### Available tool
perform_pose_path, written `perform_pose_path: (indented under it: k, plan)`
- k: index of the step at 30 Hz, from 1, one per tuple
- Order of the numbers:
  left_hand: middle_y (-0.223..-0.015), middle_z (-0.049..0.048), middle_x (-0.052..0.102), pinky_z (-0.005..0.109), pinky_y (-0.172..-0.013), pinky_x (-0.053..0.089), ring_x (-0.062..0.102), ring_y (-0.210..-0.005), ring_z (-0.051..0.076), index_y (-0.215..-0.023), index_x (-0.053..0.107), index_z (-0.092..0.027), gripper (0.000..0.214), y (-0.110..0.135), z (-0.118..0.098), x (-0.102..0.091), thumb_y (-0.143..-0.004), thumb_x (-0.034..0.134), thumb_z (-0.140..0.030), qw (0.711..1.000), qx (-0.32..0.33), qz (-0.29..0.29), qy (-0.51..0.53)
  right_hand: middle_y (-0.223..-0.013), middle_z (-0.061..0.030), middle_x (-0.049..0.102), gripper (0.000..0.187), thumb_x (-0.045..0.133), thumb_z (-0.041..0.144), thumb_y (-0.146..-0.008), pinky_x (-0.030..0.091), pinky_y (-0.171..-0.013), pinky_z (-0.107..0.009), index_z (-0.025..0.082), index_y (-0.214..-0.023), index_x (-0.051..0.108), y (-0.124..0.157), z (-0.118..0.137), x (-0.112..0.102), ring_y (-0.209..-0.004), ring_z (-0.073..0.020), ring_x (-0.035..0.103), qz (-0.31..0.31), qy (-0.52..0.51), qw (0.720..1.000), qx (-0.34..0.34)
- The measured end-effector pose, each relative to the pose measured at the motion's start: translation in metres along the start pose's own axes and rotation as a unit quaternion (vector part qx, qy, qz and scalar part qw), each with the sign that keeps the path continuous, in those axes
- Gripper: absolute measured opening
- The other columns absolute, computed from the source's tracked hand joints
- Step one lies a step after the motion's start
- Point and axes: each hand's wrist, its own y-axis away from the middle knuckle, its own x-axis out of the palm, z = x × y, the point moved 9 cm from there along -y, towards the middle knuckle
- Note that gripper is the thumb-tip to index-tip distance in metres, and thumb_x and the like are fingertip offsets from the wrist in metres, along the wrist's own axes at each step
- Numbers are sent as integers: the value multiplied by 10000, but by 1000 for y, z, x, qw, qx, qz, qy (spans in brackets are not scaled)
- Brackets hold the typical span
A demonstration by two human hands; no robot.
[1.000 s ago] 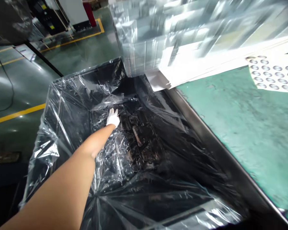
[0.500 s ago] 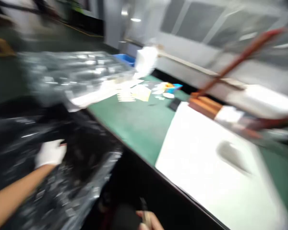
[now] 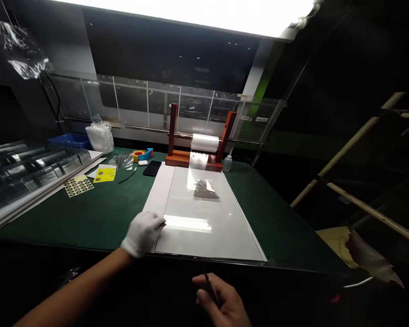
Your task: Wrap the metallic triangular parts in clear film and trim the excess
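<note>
My left hand [image 3: 142, 233], in a white glove, rests with curled fingers on the left edge of a white board [image 3: 204, 218] lying on the green table [image 3: 88, 213]. Whether it holds anything is hidden. My bare right hand [image 3: 221, 302] hangs below the table's front edge, fingers closed on a thin dark stick-like tool [image 3: 211, 287]. A small grey part [image 3: 205, 190] lies on the clear film over the board. Behind it an orange wooden stand [image 3: 197, 141] carries a roll of clear film [image 3: 205, 142].
At the left lie stacked clear trays [image 3: 23, 170], sticker sheets [image 3: 78, 185], a yellow card [image 3: 104, 174], a tape dispenser [image 3: 142, 155], a black phone [image 3: 152, 168], a blue bin [image 3: 70, 140] and a plastic bag [image 3: 100, 135]. A small bottle [image 3: 226, 163] stands right of the stand. Wooden poles [image 3: 354, 172] lean at the right.
The view has swung from the plastic-lined black bin up to the green table. My left hand left the bin and now rests on the white board. My right hand has come into view.
</note>
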Motion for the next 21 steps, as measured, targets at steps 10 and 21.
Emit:
perform_pose_path:
  k: [10, 21]
  plan:
    - [-835, 182, 718, 462, -787, 483, 669, -859, 348, -892, 770, -150, 243, -169, -70, 78, -899, 553, -257, 993, -29, 106, -39, -1053, -88, 744, 381, 647, 534, -863, 548, -881, -278, 230, -1070, 749, -25, 2, -158, -1023, -249, 697, -96, 76, 993, -5]
    - [-1072, 72, 669, 429, -917, 534, 642, -988, 204, -1037, 656, -147, 256, -182, -60, 78, -964, 609, -387, 988, -53, 127, -76, -1265, -76, 632, 527, 712, 323, -795, 480, -828, -306, 229, -1301, 597, -197, -16, -173, -1073, -236, 631, -66, 316, 945, -52]
